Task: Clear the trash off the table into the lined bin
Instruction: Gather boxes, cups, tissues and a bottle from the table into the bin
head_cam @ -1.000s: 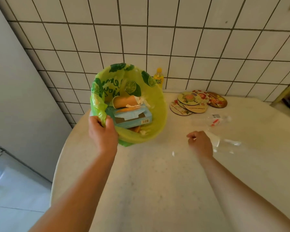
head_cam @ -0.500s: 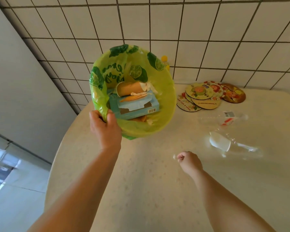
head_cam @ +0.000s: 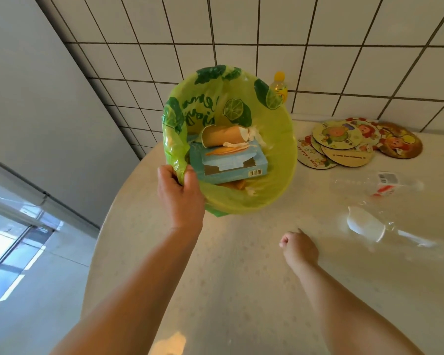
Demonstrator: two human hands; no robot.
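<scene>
My left hand [head_cam: 180,193] grips the near rim of the bin [head_cam: 274,196], which is lined with a lime-green bag and tilted toward me above the table's [head_cam: 241,290] left part. Inside lie a blue tissue box [head_cam: 231,165], a brown paper cup [head_cam: 223,135] and crumpled tissue. My right hand [head_cam: 299,248] is a fist low over the table, right of the bin, pinching a small pale scrap at its fingertips. On the table to the right lie a clear plastic bottle [head_cam: 379,184] with a red-and-white label and a clear wrapper [head_cam: 367,224] holding something white.
Several round picture coasters [head_cam: 344,142] overlap at the back right by the tiled wall [head_cam: 318,47]. Behind the bin stands a small yellow bottle [head_cam: 280,85]. The table's rounded edge drops to the floor on the left, beside a grey panel [head_cam: 36,98].
My right hand drew back from the clear wrapper to the small scrap nearer me and closed on it. The bin rose and tilted a little more toward me.
</scene>
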